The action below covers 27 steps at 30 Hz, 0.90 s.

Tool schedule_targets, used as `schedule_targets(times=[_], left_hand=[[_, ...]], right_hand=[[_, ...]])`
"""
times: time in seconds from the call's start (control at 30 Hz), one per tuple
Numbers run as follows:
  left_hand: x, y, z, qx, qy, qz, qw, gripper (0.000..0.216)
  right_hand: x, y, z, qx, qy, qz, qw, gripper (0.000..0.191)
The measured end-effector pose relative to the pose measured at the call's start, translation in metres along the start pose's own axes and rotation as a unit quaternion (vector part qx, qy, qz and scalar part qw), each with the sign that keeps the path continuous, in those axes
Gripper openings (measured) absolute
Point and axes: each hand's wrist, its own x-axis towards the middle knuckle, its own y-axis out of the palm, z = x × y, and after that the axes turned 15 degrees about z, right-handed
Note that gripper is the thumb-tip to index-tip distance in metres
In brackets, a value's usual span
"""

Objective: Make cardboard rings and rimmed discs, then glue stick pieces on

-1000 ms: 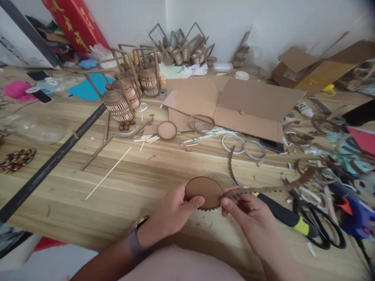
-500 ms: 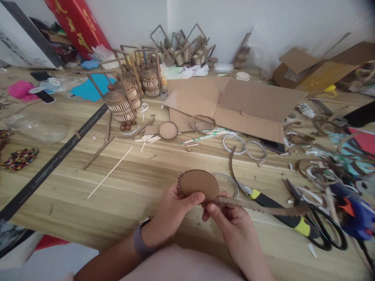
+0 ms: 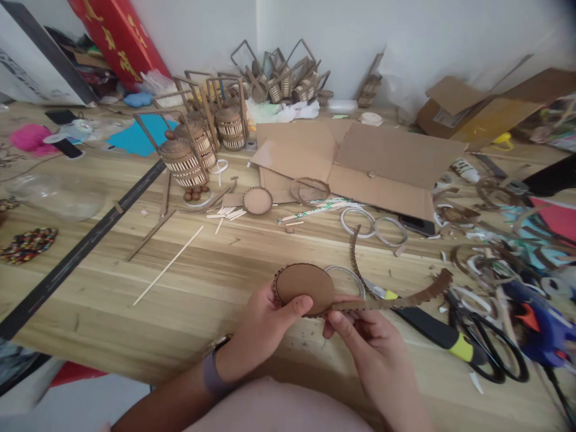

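My left hand (image 3: 263, 327) grips a round brown cardboard disc (image 3: 305, 287) with a toothed edge, thumb pressed on its face. My right hand (image 3: 366, 345) pinches a long notched cardboard strip (image 3: 396, 300) right where it meets the disc's lower right edge; the strip runs out to the right above the table. Both hands hover over the near edge of the wooden table (image 3: 216, 282). A thin ring (image 3: 346, 279) lies on the table just behind the disc.
A black and yellow utility knife (image 3: 432, 333) and black scissors (image 3: 492, 354) lie to the right. Flattened cardboard (image 3: 360, 156) sits mid-table, with small woven cardboard baskets (image 3: 189, 153) behind left, loose rings (image 3: 373, 223), a thin stick (image 3: 168, 264) and scrap clutter at right.
The disc has shifted left and up a little from a second ago. The strip's free end dropped, then rose again as my right hand moved along it toward the disc.
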Motion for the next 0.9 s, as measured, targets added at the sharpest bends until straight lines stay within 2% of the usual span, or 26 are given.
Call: schedule_targets(times=[0.37,0.6,0.73,0.9], left_hand=[[0.001,0.000,-0.006,0.045,0.008,0.063,0.997,0.027],[-0.003,-0.003,0.004,0.125,-0.026,0.029,0.991,0.033],[-0.004,-0.003,0.006,0.116,-0.033,0.021,0.992,0.035],[-0.002,-0.005,0.006,0.101,-0.037,0.016,0.994,0.034]], right_hand=[[-0.002,-0.010,0.002,-0.062,0.024,0.035,0.997,0.030],[0.000,-0.015,0.007,-0.124,0.024,0.085,0.988,0.029],[0.003,-0.019,0.010,-0.153,0.015,0.098,0.983,0.027],[0.003,-0.028,0.011,-0.173,-0.007,0.063,0.983,0.026]])
